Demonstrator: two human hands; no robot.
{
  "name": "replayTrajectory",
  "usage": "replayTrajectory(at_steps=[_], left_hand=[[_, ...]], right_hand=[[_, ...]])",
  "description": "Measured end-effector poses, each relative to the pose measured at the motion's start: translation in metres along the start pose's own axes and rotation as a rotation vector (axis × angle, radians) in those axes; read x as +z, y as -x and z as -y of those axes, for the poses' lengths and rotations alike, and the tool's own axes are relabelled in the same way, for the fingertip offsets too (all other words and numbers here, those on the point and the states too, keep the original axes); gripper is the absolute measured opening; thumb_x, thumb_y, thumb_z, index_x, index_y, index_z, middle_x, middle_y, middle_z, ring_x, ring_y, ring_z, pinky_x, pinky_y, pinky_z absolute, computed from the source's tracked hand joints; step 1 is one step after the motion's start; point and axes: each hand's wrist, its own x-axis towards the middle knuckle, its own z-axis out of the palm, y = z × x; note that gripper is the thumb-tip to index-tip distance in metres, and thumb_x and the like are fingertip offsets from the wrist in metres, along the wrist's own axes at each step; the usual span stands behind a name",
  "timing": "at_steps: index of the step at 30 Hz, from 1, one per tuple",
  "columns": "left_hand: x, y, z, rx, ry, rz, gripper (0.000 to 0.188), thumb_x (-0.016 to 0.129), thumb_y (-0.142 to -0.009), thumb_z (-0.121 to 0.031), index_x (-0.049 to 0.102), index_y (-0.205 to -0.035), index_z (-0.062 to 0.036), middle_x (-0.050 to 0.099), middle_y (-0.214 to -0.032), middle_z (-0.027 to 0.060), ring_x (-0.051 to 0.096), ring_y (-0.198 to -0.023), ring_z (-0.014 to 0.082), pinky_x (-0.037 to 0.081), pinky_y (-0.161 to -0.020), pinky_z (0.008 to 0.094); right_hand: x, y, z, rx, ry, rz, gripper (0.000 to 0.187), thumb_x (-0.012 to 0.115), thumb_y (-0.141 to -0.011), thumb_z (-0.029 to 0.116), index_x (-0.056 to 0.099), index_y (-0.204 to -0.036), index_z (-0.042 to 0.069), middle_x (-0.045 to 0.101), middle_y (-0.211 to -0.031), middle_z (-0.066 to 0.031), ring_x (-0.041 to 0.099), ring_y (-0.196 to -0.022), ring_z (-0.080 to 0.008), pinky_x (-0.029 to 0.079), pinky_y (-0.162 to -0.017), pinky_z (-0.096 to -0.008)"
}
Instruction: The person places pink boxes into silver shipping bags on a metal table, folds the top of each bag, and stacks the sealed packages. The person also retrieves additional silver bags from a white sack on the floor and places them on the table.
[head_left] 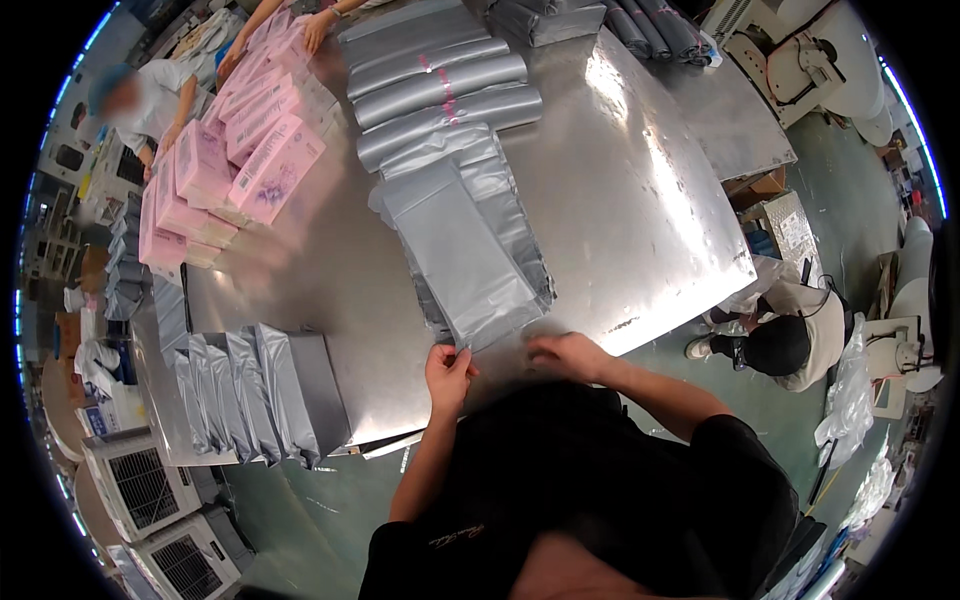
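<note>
In front of me, a grey plastic mailing bag (465, 265) lies on top of a stack of similar bags (520, 225), its near end slightly askew from those below. My left hand (450, 372) pinches the near left corner of this top bag between thumb and fingers. Just right of the bag's near end is my right hand (570, 356), apart from it; motion blurs its fingertips. Beyond the stack, several grey bundles of bags (450, 105) lie in a row, with pink marks across them.
Packs in pink wrapping (278, 170) are piled at the far left of the metal table (640, 220). Filled grey bags (290, 390) stand at the near left edge. A co-worker (150, 95) reaches toward the pink packs; another person (800, 335) is low on the right.
</note>
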Motion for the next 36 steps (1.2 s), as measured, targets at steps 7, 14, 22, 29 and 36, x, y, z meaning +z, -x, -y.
replayTrajectory(at_steps=[7, 14, 22, 29, 36], left_hand=[[-0.012, -0.001, 0.008, 0.074, 0.039, -0.063, 0.012, 0.07, -0.097, -0.009, 0.059, -0.092, -0.0061, 0.063, -0.069, 0.0015, 0.052, -0.053, 0.0063, 0.038, -0.047, 0.0214], [-0.021, 0.011, 0.012, 0.035, 0.205, 0.007, 0.021, 0.062, -0.095, -0.001, 0.067, -0.115, -0.0007, 0.071, -0.084, 0.0084, 0.062, -0.067, 0.0119, 0.045, -0.054, 0.0234], [-0.065, 0.023, 0.016, 0.255, -0.111, -0.062, 0.035, 0.057, -0.09, 0.004, 0.067, -0.122, -0.004, 0.07, -0.102, 0.009, 0.067, -0.086, 0.0189, 0.053, -0.067, 0.0304], [-0.047, 0.014, -0.083, 1.456, -1.448, 0.224, 0.035, 0.068, -0.084, -0.007, 0.07, -0.119, -0.0106, 0.063, -0.137, 0.0056, 0.055, -0.131, 0.0259, 0.042, -0.111, 0.0512], [-0.054, -0.013, -0.066, 1.012, -0.974, 0.235, 0.014, 0.071, -0.089, -0.011, 0.072, -0.103, -0.0094, 0.07, -0.111, 0.0051, 0.065, -0.114, 0.0218, 0.048, -0.107, 0.0465]], right_hand=[[0.024, -0.111, 0.058, -0.115, 0.398, -0.129, 0.014, 0.064, -0.094, 0.019, 0.063, -0.095, 0.005, 0.069, -0.09, -0.0169, 0.07, -0.078, -0.0354, 0.056, -0.062, -0.0449], [0.053, -0.093, 0.075, -0.351, 0.264, -0.255, 0.02, 0.07, -0.086, 0.021, 0.071, -0.106, 0.016, 0.068, -0.098, -0.0051, 0.07, -0.074, -0.03, 0.059, -0.061, -0.0413], [-0.036, 0.11, -0.043, 0.162, 0.701, 0.753, 0.038, 0.069, -0.09, 0.018, 0.063, -0.127, 0.014, 0.064, -0.122, -0.0115, 0.07, -0.097, -0.0312, 0.06, -0.075, -0.0444], [-0.131, -0.014, 0.02, -0.653, 0.786, -0.221, 0.038, 0.068, -0.082, 0.016, 0.069, -0.12, 0.013, 0.062, -0.131, -0.0029, 0.062, -0.096, -0.0225, 0.052, -0.081, -0.0355], [-0.119, -0.099, -0.009, -0.943, 0.658, -0.149, 0.023, 0.07, -0.084, 0.019, 0.072, -0.107, 0.014, 0.068, -0.111, 0.0006, 0.059, -0.092, -0.0133, 0.049, -0.078, -0.0329]])
